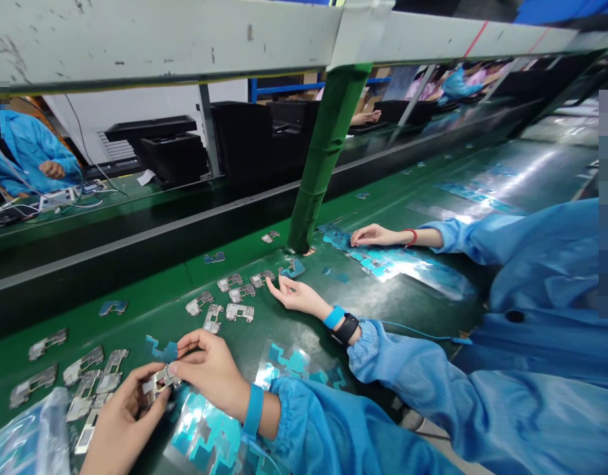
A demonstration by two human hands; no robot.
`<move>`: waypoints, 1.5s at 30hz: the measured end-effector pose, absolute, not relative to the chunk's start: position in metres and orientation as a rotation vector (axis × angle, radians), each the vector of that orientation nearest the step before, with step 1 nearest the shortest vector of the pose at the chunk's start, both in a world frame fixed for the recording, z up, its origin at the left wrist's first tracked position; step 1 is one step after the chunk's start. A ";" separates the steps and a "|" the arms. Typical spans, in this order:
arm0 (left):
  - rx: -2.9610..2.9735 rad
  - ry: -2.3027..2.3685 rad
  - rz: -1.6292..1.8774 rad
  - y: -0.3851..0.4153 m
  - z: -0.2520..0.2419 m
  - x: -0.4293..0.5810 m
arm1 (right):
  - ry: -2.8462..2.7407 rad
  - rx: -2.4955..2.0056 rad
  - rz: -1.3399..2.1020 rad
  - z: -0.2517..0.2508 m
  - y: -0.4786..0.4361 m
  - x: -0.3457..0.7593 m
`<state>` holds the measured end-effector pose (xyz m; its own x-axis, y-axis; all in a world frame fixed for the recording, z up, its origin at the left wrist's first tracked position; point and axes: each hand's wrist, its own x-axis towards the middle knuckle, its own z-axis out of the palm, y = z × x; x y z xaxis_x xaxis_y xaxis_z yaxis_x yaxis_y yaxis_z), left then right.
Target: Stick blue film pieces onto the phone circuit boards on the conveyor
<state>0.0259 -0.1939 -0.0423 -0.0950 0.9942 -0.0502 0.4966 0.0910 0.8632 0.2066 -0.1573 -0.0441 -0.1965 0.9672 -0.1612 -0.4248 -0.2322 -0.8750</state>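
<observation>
- Plastic bag [30,435] at near left corner of green workbench [150,290]; flat metal plates [89,379] lie loose just right of it.
- Left hand [121,422] at near edge, fingers closed on left end of one metal part [159,380].
- Right hand [212,369] pinches the same part from the right, thumb and forefinger pressed together on it; blue wrist strap [254,409] behind.
- Blue film pieces [210,429] under both hands.
- Second cluster of plates [229,297] mid-bench.
- A co-worker's hand [297,295] rests palm-up beside that cluster, fingers spread.
- Green post [328,152] stands behind; co-worker's other hand [376,234] lies flat right of it.
</observation>
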 end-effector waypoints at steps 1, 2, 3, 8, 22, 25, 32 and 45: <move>1.498 1.685 0.919 -0.194 -0.042 0.026 | -0.864 -0.921 1.651 -0.045 -0.157 0.206; 1.512 1.685 0.924 -0.194 -0.043 0.026 | -0.868 -0.928 1.647 -0.046 -0.157 0.205; 1.525 1.685 0.935 -0.193 -0.043 0.026 | -0.871 -0.938 1.642 -0.048 -0.157 0.204; 1.378 1.593 1.023 -0.187 -0.039 0.027 | -0.870 -0.995 1.609 -0.054 -0.152 0.203; 1.073 1.498 0.985 -0.186 -0.022 0.041 | -0.910 -1.053 1.530 -0.056 -0.147 0.208; 1.023 1.390 0.998 -0.191 -0.016 0.048 | -0.901 -1.060 1.540 -0.052 -0.151 0.214; 0.955 1.261 1.003 -0.195 -0.026 0.049 | -0.921 -1.055 1.725 -0.037 -0.139 0.248; 0.933 1.064 0.943 -0.204 -0.023 0.051 | -1.083 -1.242 1.905 -0.013 -0.135 0.288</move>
